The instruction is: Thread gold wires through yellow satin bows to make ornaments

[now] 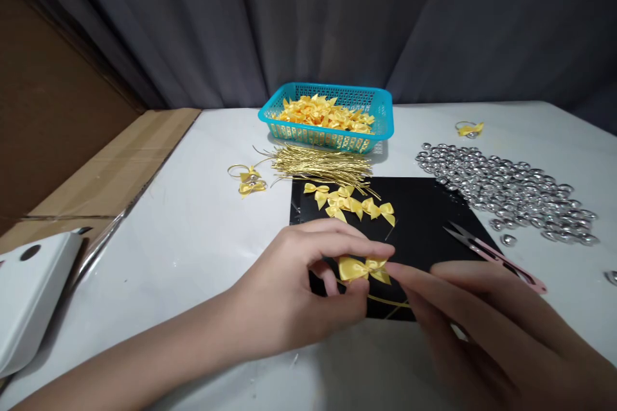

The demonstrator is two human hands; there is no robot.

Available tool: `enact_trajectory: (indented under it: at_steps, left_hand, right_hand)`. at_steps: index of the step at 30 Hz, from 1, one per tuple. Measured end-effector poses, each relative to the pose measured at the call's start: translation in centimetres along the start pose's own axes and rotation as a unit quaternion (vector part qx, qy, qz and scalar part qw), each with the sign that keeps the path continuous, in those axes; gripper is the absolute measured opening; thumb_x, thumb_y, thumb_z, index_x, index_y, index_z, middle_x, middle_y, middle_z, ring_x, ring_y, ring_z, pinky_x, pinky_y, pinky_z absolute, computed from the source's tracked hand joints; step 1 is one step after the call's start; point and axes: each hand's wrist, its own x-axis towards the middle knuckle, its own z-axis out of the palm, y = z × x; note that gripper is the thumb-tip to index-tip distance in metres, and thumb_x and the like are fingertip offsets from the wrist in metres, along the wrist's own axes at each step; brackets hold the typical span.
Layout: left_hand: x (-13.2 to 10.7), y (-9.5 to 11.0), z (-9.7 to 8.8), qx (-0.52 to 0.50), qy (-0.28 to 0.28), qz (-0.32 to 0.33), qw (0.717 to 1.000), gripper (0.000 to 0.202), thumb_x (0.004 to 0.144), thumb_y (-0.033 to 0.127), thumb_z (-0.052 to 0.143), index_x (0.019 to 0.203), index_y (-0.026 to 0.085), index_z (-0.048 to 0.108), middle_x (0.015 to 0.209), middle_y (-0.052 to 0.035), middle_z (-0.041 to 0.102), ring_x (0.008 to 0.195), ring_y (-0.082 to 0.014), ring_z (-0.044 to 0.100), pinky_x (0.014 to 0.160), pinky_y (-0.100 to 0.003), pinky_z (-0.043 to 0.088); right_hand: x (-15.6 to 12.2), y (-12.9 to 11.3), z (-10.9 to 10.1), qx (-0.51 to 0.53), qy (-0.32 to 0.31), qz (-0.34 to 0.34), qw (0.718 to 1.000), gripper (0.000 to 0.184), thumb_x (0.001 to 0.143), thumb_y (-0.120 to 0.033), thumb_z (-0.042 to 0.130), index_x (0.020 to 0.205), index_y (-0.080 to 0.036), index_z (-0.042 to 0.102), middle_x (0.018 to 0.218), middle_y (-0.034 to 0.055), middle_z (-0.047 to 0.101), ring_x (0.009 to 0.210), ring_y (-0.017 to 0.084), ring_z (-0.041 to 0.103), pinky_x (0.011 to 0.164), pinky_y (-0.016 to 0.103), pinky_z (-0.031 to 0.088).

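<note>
My left hand [299, 282] pinches a small yellow satin bow [362, 268] between thumb and fingers, just above a black mat [424, 218]. My right hand [482, 321] comes in from the lower right, and its fingertips touch the bow's right side. A thin gold wire [385, 300] trails from under the bow across the mat. Several loose yellow bows [351, 202] lie at the mat's far edge.
A teal basket [332, 112] full of yellow bows stands at the back. Gold wire ties [318, 164] lie in front of it. A heap of silver beads [506, 189] is on the right, pink snips [496, 253] near it. Finished bow rings [248, 180] lie left; cardboard [96, 173] borders the table.
</note>
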Motion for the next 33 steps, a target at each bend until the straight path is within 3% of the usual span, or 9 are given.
enact_trajectory:
  at_steps: [9,33]
  left_hand:
    - [-0.06,0.00,-0.16,0.022,-0.004,0.003,1.000,0.033,0.075,0.004,0.060,0.105,0.014,0.071,0.097,-0.0053,0.067,0.068,-0.0069,0.058,0.052,-0.013,0.048]
    - [0.07,-0.07,0.13,0.042,0.006,0.026,0.999,0.035,0.074,0.001,0.057,0.103,0.016,0.071,0.097,-0.0047,0.067,0.066,-0.0064,0.058,0.051,-0.013,0.047]
  right_hand:
    - [-0.38,-0.52,-0.33,-0.025,-0.007,0.010,1.000,0.024,0.087,-0.007,0.053,0.106,-0.021,0.059,0.079,-0.0009,0.057,0.060,0.005,0.054,0.060,0.017,0.047]
    - [0.02,-0.43,-0.40,0.001,-0.013,0.002,1.000,0.023,0.088,-0.007,0.053,0.107,-0.019,0.058,0.078,0.0001,0.058,0.060,0.006,0.055,0.061,0.017,0.047]
